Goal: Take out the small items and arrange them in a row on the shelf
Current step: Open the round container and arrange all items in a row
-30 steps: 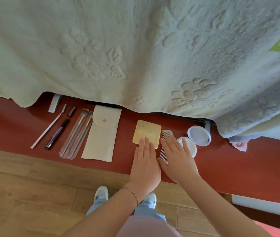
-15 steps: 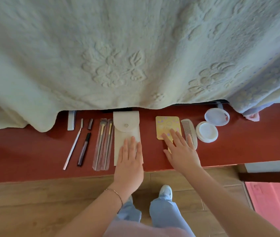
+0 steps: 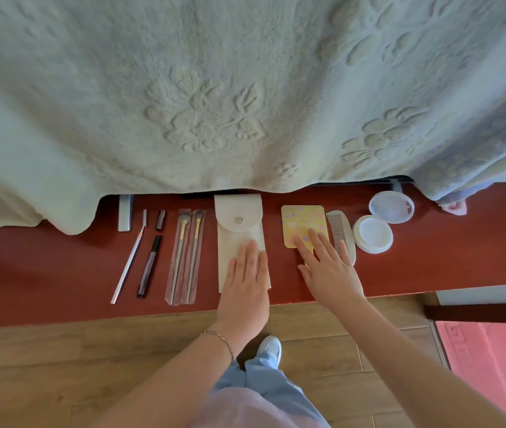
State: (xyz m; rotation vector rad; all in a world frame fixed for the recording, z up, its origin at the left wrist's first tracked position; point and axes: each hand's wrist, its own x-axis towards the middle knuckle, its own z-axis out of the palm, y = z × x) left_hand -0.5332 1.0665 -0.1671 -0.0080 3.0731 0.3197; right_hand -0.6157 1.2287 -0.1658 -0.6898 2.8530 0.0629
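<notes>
- Left hand (image 3: 247,279) lies flat on the lower half of the pouch (image 3: 239,239), palm down, fingers straight and close together. No curl, nothing gripped; it rests on the cloth only.
- Right hand (image 3: 330,270) is also flat and spread, fingers fanned a little. Fingertips (image 3: 299,242) rest on the lower edge of the yellow card (image 3: 302,223); the outer fingers reach over to the comb (image 3: 341,233) just beside it. Grip loose, nothing pinched.
- The small items lie in a row on the red shelf (image 3: 44,273), below the hanging blanket (image 3: 214,88).
- From the left: a grey bar (image 3: 124,213) partly under the blanket edge, a thin silver razor (image 3: 129,257), a short dark cap (image 3: 160,219) with a dark pen (image 3: 149,265) below it and apart from it, then two brushes (image 3: 185,257) in clear sleeves, side by side.
- Next the pouch, flap snapped, upright in the row.
- Right of the comb: a round white jar (image 3: 372,233), with its lid (image 3: 391,206) behind it and touching it.
- A pink scrap (image 3: 455,207) shows at the blanket edge further right.
- Wooden floor (image 3: 60,366) below the shelf; a white shoe (image 3: 270,347) and a pink mat (image 3: 492,359) on it.
</notes>
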